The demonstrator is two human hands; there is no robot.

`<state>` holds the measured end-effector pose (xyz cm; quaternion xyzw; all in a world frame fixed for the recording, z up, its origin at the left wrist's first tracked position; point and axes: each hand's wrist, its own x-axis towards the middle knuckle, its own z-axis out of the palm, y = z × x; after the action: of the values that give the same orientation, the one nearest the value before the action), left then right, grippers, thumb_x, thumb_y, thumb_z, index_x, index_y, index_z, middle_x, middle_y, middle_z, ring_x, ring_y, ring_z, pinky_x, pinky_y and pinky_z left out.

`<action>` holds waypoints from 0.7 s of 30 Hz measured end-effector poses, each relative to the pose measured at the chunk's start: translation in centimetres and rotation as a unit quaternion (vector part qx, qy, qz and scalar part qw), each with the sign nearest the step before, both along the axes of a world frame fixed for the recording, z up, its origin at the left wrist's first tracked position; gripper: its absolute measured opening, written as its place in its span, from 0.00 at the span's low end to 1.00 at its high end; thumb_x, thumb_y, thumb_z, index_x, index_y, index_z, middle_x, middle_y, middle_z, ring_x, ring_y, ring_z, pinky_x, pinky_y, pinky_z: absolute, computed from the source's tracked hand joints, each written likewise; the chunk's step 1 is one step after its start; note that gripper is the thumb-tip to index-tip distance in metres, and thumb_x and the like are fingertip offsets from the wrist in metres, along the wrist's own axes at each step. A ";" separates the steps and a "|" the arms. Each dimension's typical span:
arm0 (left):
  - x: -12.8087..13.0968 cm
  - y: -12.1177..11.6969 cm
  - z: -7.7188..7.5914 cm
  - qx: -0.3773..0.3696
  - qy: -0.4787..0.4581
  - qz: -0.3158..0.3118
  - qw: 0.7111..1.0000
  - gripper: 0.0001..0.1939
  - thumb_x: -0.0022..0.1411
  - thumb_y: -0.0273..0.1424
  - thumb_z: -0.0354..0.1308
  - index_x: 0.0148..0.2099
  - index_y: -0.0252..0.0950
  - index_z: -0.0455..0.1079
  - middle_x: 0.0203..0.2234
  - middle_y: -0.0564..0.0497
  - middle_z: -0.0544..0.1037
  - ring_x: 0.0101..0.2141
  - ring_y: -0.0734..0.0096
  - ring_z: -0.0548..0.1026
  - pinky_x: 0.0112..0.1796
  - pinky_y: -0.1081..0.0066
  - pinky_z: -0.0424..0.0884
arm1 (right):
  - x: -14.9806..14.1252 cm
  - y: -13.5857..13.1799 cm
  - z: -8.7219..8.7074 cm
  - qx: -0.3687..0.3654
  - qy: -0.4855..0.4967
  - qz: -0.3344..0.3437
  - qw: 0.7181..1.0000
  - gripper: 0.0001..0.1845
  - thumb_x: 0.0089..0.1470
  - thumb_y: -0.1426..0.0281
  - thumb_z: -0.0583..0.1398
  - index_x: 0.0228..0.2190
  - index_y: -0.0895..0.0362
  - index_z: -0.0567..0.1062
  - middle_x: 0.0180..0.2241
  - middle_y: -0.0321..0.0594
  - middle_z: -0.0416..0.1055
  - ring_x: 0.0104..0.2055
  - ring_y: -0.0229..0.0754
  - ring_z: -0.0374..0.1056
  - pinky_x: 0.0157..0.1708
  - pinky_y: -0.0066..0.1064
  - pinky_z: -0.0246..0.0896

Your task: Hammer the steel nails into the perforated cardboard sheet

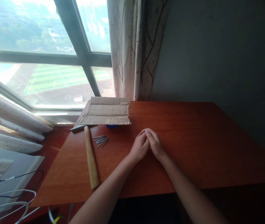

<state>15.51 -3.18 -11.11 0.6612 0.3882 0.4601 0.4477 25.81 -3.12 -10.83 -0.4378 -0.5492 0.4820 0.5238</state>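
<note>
My left hand and my right hand rest folded together over the tabletop, fingertips touching, and I see nothing between them. Both hands are closed, with the fingers pressed together. To their left lies a small pile of nails. Farther left, a hammer lies with its wooden handle toward me. Its grey metal head is at the far end, partly hidden by a perforated sheet of cardboard. Under the cardboard's front edge a bit of a blue object shows; its kind is hidden.
The reddish-brown wooden table has its near edge just below my forearms. A window and curtains stand behind and to the left. At lower left are a wall socket, a plugged-in black cord and white cables.
</note>
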 end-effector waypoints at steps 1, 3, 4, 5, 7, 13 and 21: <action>0.0 0.0 0.0 0.000 0.002 0.002 1.000 0.12 0.69 0.32 0.49 0.34 0.34 0.68 0.34 0.46 0.74 0.38 0.65 0.73 0.43 0.67 0.70 | 0.0 0.0 -0.1 0.001 -0.002 0.000 1.000 0.17 0.63 0.56 0.53 0.33 0.54 0.75 0.33 0.40 0.76 0.37 0.45 0.72 0.41 0.35 0.66; 0.1 0.0 -0.1 -0.001 0.005 0.006 1.000 0.11 0.68 0.32 0.49 0.35 0.34 0.68 0.32 0.47 0.74 0.39 0.64 0.73 0.44 0.67 0.70 | 0.1 0.0 -0.1 0.000 -0.004 0.001 1.000 0.18 0.63 0.56 0.53 0.33 0.54 0.75 0.33 0.40 0.76 0.37 0.45 0.72 0.41 0.35 0.66; 0.1 0.0 -0.1 -0.001 0.006 0.008 1.000 0.10 0.68 0.31 0.49 0.35 0.35 0.68 0.32 0.47 0.74 0.39 0.63 0.73 0.44 0.66 0.70 | 0.1 0.0 -0.1 0.000 -0.005 0.000 1.000 0.18 0.63 0.56 0.53 0.34 0.54 0.75 0.33 0.40 0.76 0.37 0.45 0.72 0.41 0.35 0.66; 0.1 0.0 -0.1 0.000 0.008 0.009 1.000 0.10 0.68 0.31 0.49 0.35 0.35 0.68 0.32 0.47 0.74 0.39 0.63 0.73 0.44 0.66 0.70 | 0.1 0.0 -0.1 -0.001 -0.005 0.001 1.000 0.18 0.63 0.56 0.53 0.34 0.54 0.75 0.33 0.40 0.76 0.37 0.45 0.72 0.41 0.35 0.66; 0.1 0.1 -0.1 0.000 0.011 0.011 1.000 0.10 0.68 0.31 0.49 0.35 0.35 0.68 0.31 0.47 0.74 0.40 0.62 0.73 0.44 0.66 0.70 | 0.1 0.0 0.0 -0.002 -0.006 0.002 1.000 0.18 0.63 0.56 0.53 0.34 0.54 0.75 0.33 0.40 0.76 0.37 0.45 0.72 0.41 0.35 0.66; 0.1 0.0 -0.2 0.001 0.024 0.019 1.000 0.10 0.67 0.30 0.49 0.34 0.35 0.68 0.31 0.46 0.75 0.39 0.62 0.74 0.44 0.65 0.70 | 0.1 0.0 0.0 0.000 -0.011 0.002 1.000 0.18 0.63 0.57 0.52 0.34 0.54 0.75 0.33 0.40 0.76 0.37 0.45 0.72 0.41 0.35 0.66; 0.1 0.0 -0.1 0.000 0.038 0.028 0.999 0.10 0.67 0.30 0.49 0.33 0.36 0.68 0.31 0.46 0.76 0.37 0.62 0.74 0.42 0.64 0.70 | 0.1 -0.1 -0.1 -0.003 -0.021 -0.009 1.000 0.18 0.63 0.56 0.53 0.38 0.54 0.76 0.36 0.41 0.77 0.40 0.46 0.72 0.44 0.37 0.66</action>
<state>15.57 -3.21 -11.26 0.6674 0.4231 0.4469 0.4193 25.95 -3.20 -10.95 -0.4544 -0.5549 0.4694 0.5151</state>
